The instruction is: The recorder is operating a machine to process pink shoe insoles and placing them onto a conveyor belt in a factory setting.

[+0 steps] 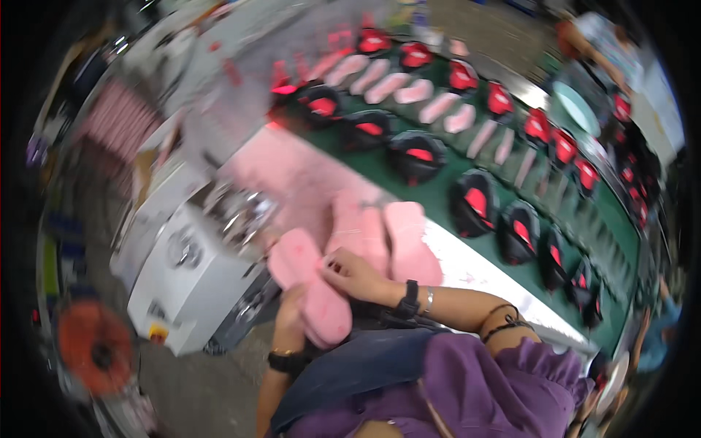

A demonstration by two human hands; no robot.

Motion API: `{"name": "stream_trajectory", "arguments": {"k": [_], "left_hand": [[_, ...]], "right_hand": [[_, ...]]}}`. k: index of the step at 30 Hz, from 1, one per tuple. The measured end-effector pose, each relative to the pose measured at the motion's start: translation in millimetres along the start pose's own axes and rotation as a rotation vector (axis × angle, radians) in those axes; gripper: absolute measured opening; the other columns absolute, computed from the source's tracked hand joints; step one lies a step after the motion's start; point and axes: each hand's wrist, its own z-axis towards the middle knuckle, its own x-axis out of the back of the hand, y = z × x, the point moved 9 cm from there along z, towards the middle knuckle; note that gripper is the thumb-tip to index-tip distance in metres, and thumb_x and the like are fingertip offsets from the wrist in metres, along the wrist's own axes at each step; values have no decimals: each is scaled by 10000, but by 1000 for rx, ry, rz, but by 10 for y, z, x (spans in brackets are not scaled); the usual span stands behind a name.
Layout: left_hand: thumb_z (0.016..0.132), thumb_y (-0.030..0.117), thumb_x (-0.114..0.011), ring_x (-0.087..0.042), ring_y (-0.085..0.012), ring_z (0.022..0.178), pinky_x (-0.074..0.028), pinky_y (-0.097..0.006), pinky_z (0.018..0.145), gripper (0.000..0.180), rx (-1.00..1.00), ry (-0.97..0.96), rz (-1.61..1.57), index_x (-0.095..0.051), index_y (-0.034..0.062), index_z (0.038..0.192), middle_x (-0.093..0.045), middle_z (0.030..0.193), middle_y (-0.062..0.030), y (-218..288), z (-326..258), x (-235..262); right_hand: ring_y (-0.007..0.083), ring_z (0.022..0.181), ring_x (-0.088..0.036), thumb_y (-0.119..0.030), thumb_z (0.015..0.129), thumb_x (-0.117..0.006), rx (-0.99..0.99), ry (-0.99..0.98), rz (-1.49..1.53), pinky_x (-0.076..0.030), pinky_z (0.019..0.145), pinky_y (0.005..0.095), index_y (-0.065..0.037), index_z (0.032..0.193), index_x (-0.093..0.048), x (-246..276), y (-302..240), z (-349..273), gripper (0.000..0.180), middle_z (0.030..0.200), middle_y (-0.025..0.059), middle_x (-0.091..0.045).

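A pink shoe insole (326,310) is held up in front of me, slanting over the near edge of the white worktable. My left hand (291,312) is closed around its left side, with part of the fingers hidden behind it. On the opposite side my right hand (356,277) has its fingers bent and pinched at the insole's narrow middle. More pink insoles (411,237) lie on the table just beyond my right hand, some overlapping. Motion blurs the fingertips a little.
A white machine (193,274) with shiny metal parts stands to my left. Past the pink-stained table (467,259), a green conveyor (456,164) carries black-and-red shoe uppers (418,155) and rows of pink insoles (387,87). An orange round fan (96,343) is at lower left. Other people (602,51) are at right.
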Motion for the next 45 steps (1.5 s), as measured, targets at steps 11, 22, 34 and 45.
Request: {"name": "stream_trajectory", "arguments": {"k": [11,22,34,45], "left_hand": [[920,139,-573,-614,-157,948,-487,-302,888,215,180,16,-473,-593,1,1083,-640,1031,-62,-10,-611,176],[909,113,-574,-611,-136,871,-505,-291,824,196,257,42,-444,-567,37,1089,-626,970,-34,134,-776,67],[903,112,-559,-633,-163,913,-515,-314,866,251,217,79,-462,-556,9,1132,-644,1005,-61,32,-809,173],[923,130,-555,-599,-173,895,-468,-317,870,160,61,89,-333,-615,3,1000,-631,968,-60,42,-646,346]], "right_hand": [[187,779,-646,-273,881,-671,-174,129,-245,-505,674,295,35,1030,-614,-296,763,1411,346,878,130,-673],[289,829,-674,-195,850,-640,-158,-10,-222,-523,714,398,6,1072,-598,-194,238,1590,303,945,170,-663],[370,775,-650,-390,818,-656,-89,92,-392,-496,721,415,22,848,-656,-549,539,1908,413,805,235,-653],[213,494,-651,-278,939,-570,-90,364,101,-439,381,288,29,889,-563,707,250,1909,311,653,107,-621]]}}
